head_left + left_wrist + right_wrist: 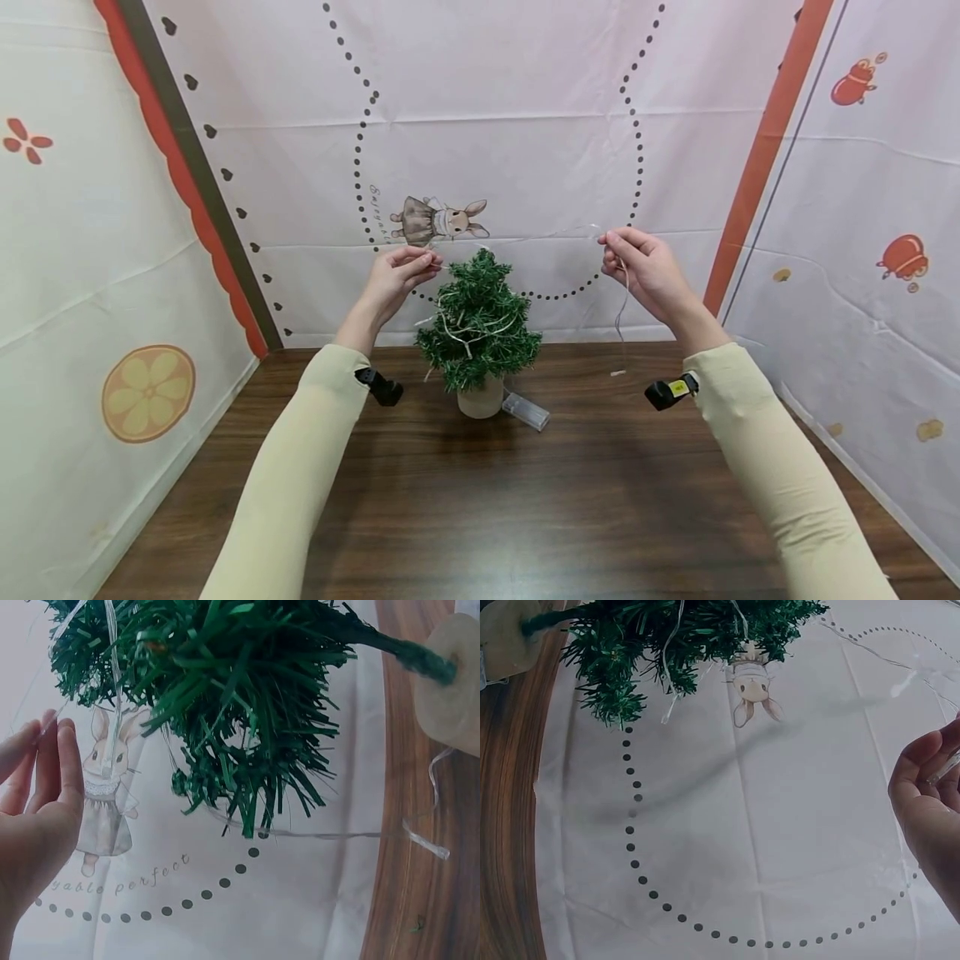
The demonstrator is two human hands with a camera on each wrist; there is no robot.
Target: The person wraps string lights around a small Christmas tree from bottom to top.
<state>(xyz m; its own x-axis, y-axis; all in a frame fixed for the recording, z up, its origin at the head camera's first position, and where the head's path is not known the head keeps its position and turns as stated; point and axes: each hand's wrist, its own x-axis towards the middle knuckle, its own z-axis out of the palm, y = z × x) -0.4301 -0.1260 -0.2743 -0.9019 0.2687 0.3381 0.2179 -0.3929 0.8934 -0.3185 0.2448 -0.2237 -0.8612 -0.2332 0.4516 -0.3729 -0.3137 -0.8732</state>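
A small green artificial Christmas tree (pixel 480 333) stands upright in a pale round pot (pixel 480 400). Thin, clear-wired string lights (pixel 491 329) loop around its branches. Left of the treetop, my left hand (pixel 397 282) pinches the wire between thumb and fingertips; the left wrist view shows the same hand (pixel 45 802) beside the branches. Off to the right, my right hand (pixel 647 271) holds another stretch, and a faint span of wire runs between the hands behind the treetop. The loose tail (pixel 618 325) dangles from the right hand toward the table.
A clear battery box (pixel 527 411) lies on the dark wooden table (pixel 480 517), close to the pot's right side. White printed cloth (pixel 502 67) hangs behind, with more cloth at both sides. In the left wrist view, a wire end (pixel 427 841) trails near the pot.
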